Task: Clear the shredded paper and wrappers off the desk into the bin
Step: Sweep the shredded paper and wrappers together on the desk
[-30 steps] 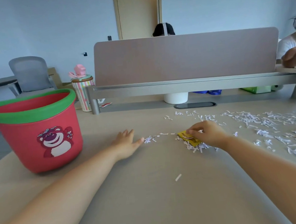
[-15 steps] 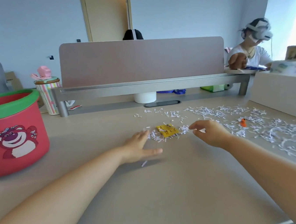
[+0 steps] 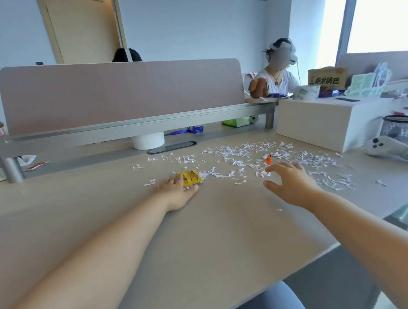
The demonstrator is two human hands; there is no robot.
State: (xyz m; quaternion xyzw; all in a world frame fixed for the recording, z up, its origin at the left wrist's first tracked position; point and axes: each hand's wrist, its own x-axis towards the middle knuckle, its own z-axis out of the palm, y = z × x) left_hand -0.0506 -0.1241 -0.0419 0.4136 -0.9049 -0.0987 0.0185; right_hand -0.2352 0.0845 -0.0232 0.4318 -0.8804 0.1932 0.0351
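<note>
Two empty hands reach apart over the desk (image 3: 207,242). The left hand (image 3: 177,195) lies flat against the yellow wrapper (image 3: 190,177); the right hand (image 3: 291,185), fingers spread, hovers right of it, nearer the shredded paper (image 3: 248,152).

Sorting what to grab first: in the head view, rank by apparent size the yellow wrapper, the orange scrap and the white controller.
1. white controller
2. yellow wrapper
3. orange scrap
All lie at similar depth, so order seems safe.
</note>
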